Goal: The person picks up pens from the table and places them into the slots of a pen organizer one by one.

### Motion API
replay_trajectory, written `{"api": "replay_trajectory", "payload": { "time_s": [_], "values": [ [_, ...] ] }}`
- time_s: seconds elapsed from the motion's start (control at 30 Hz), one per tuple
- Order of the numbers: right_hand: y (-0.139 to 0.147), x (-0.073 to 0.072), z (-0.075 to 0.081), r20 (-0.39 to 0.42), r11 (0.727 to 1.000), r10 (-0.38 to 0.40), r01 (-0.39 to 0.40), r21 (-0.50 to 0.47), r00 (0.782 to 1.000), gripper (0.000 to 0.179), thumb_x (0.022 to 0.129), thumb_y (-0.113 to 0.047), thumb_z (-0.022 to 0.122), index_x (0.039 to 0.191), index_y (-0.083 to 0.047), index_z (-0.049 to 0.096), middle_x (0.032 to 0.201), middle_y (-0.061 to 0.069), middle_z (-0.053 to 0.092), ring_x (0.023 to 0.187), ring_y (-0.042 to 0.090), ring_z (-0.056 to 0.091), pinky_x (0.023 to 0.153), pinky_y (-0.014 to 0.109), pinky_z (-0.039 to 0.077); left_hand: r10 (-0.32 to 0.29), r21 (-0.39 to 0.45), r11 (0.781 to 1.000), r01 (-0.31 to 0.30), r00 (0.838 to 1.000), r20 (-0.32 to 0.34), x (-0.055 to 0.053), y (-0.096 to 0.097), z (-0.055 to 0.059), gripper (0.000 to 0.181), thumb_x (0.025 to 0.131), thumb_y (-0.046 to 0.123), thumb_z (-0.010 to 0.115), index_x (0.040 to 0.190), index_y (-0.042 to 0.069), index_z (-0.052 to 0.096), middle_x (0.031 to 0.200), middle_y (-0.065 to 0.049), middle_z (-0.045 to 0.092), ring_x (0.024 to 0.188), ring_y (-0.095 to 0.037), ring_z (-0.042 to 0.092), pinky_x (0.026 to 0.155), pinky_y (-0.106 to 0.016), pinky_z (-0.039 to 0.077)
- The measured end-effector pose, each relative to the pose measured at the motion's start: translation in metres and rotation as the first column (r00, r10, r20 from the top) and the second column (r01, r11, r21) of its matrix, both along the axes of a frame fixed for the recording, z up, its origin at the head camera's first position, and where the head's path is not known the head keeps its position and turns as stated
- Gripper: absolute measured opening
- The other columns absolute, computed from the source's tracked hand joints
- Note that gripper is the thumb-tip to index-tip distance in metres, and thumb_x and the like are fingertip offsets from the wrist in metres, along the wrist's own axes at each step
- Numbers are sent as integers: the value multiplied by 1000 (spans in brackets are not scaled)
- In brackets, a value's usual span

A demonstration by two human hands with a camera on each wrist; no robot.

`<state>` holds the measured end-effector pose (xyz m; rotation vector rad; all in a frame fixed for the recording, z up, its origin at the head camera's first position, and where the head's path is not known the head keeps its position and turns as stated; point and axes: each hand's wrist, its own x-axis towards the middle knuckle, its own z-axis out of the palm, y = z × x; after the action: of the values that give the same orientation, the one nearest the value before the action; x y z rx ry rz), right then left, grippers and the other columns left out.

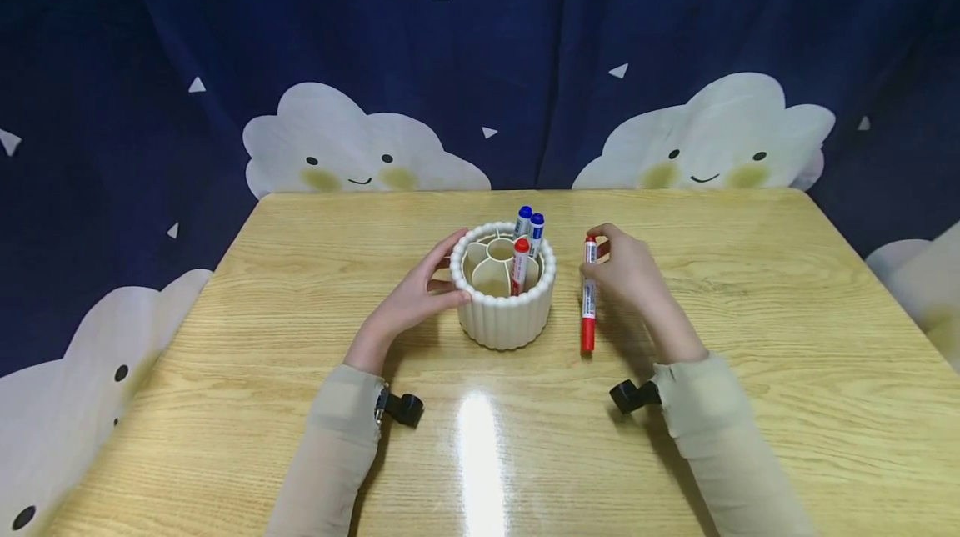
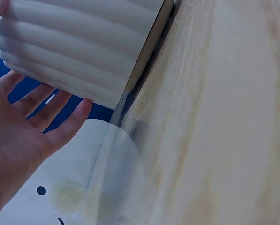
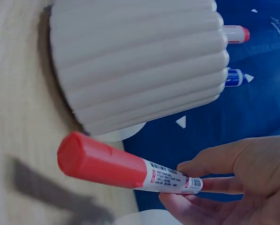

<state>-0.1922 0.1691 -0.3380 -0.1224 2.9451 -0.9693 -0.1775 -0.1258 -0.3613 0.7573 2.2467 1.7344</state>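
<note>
A cream ribbed pen holder point(image 1: 504, 324) with a beaded rim and inner compartments stands upright on the table. My left hand point(image 1: 412, 295) holds its left side, thumb at the front of the rim and fingers round the back; the left wrist view shows the fingers point(image 2: 64, 122) against the ribbed wall. Two blue-topped markers point(image 1: 536, 235) and a red-topped marker point(image 1: 521, 266) stand in the holder. To the right of it, my right hand point(image 1: 626, 266) pinches another red marker point(image 3: 107, 164) near its plain end. Its red cap points down toward the front, above the tabletop.
The light wooden table point(image 1: 247, 337) reaches back to a dark blue curtain point(image 1: 420, 45) printed with white clouds and triangles. A bright reflection lies on the wood in front of the holder. Small black devices point(image 1: 626, 397) are strapped on both wrists.
</note>
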Motion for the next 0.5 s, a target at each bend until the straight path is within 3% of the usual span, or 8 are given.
{"api": "replay_trajectory", "payload": {
  "time_s": [0.23, 0.43, 0.5],
  "values": [
    [-4, 0, 19, -148, 999, -9, 2, -51, 989, 49, 80, -11, 59, 127, -4, 46, 103, 20, 62, 88, 33, 61, 71, 42, 51, 3, -2, 1000, -3, 1000, -5, 0, -1, 1, 80, 79, 10, 65, 146, 14, 20, 137, -15, 35, 121, -31, 37, 97, -50, 39],
    [-12, -1, 31, -280, 996, -1, -23, -84, 960, 46, 81, -11, 61, 125, -6, 50, 98, 18, 64, 83, 30, 64, 70, 42, 54, -2, 3, 1000, 2, 1000, -6, -1, -1, -1, 80, 80, 11, 65, 146, 15, 20, 138, -16, 34, 122, -34, 35, 97, -50, 39],
    [-14, -2, 35, -318, 995, 2, -34, -95, 948, 45, 81, -10, 62, 124, -7, 51, 97, 17, 63, 82, 29, 64, 69, 41, 54, -3, 6, 1000, 3, 1000, -20, -5, -2, -9, 80, 80, 16, 67, 146, 20, 21, 137, -12, 35, 122, -34, 36, 96, -49, 40]
  ]
}}
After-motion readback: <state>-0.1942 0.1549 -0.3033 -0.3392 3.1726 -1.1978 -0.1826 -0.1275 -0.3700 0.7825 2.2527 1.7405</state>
